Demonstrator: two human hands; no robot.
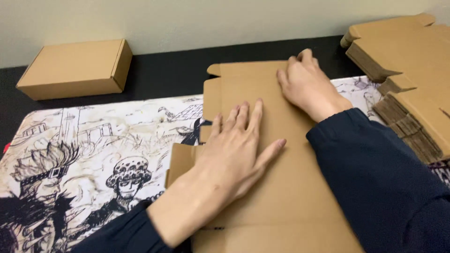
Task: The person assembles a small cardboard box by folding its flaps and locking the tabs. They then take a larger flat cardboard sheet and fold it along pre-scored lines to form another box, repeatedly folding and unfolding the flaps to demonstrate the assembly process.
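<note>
Closed tan box (75,69), far left.

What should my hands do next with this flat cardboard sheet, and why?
Probably fold up the far edge. The flat cardboard blank lies unfolded on the printed mat, the left hand pressing its middle flat and the right hand already resting at the far panel. The stack of blanks at right and the finished box by the wall suggest folding comes next.
</note>
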